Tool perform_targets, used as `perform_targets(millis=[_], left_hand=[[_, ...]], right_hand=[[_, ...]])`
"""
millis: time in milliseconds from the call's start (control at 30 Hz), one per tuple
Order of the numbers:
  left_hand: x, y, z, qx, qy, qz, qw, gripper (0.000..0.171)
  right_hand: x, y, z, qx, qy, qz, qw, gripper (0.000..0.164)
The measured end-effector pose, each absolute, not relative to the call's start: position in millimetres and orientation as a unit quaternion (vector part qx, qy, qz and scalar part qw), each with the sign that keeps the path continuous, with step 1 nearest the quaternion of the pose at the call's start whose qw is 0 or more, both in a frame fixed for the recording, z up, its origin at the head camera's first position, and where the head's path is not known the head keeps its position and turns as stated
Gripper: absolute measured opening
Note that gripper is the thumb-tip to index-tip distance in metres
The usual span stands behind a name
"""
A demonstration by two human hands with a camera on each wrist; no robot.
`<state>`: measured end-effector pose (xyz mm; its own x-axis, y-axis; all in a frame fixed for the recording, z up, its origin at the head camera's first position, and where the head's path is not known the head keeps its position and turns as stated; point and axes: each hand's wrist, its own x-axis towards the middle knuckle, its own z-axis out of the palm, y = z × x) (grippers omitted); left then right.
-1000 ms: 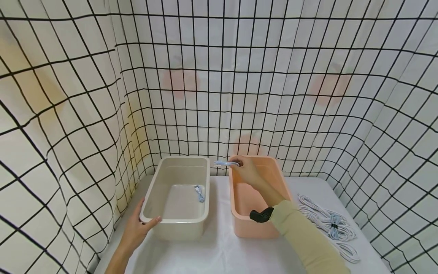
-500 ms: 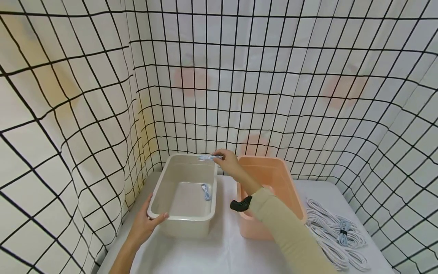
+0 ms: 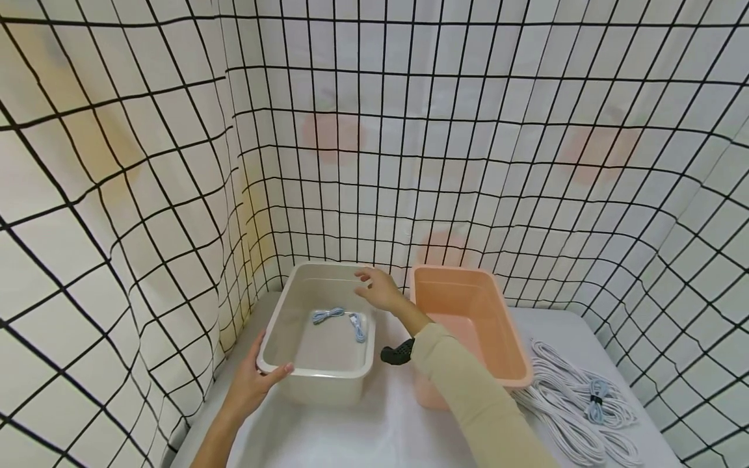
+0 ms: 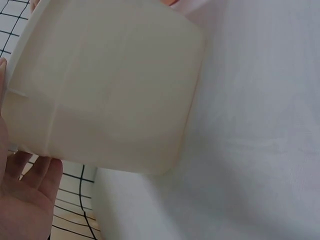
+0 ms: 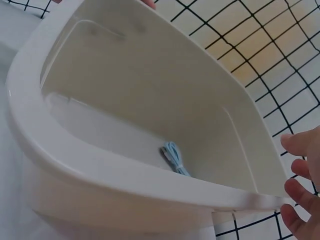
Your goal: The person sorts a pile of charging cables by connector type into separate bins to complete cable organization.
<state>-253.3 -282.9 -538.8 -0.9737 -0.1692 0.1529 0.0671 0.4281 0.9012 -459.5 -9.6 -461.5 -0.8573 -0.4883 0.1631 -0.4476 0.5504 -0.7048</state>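
Note:
My left hand (image 3: 250, 383) grips the near left corner of a beige plastic bin (image 3: 316, 373), thumb along the front rim and fingers down the outer side. In the left wrist view, fingertips (image 4: 50, 175) bear on the bin's outer wall. Over the bin's far right rim, my right hand (image 3: 379, 289) hovers with fingers apart and nothing in them. Two tied light-blue cables lie on the bin floor: one cable (image 3: 328, 316) toward the back, another cable (image 3: 357, 327) by the right wall. The right wrist view shows just one blue cable (image 5: 175, 159); the near rim hides part of the floor.
A peach bin (image 3: 517, 364) stands to the right, its near left part behind the right sleeve (image 3: 468, 390). Beyond it lie coiled white cables (image 3: 564, 396) with a strapped light-blue cable (image 3: 595, 400) on top. Black netting (image 3: 363, 153) encloses the white-covered table on the sides and back.
My right hand has carried a light-blue cable left from above the peach bin and let it go into the beige bin. My left hand keeps its hold on the corner.

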Motion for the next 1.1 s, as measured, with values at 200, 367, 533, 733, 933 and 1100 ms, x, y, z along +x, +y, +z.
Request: perform_targets(millis=[200, 367, 533, 733, 933, 1100], left_hand=[[-254, -284, -539, 0.026, -0.843, -0.525, 0.114, 0.1], [-254, -284, -538, 0.022, -0.837, -0.535, 0.113, 0.099], [-253, -284, -540, 0.02, -0.842, -0.528, 0.114, 0.099], [-253, -285, -541, 0.023, -0.843, -0.526, 0.113, 0.099], [-255, -284, -540, 0.024, -0.843, -0.527, 0.108, 0.1], [-253, -282, -538, 0.022, -0.836, -0.538, 0.105, 0.099]], right_hand=[[-457, -3, -456, -0.263, 0.882, -0.391, 0.023, 0.041], [-453, 3, -453, -0.265, 0.878, -0.398, 0.035, 0.04], [-450, 11, -452, -0.262, 0.875, -0.404, 0.045, 0.04], [-449, 18, -452, -0.267, 0.875, -0.401, 0.043, 0.04], [-448, 28, -452, -0.26, 0.88, -0.395, 0.036, 0.041], [-446, 36, -451, -0.26, 0.87, -0.417, 0.037, 0.043]])
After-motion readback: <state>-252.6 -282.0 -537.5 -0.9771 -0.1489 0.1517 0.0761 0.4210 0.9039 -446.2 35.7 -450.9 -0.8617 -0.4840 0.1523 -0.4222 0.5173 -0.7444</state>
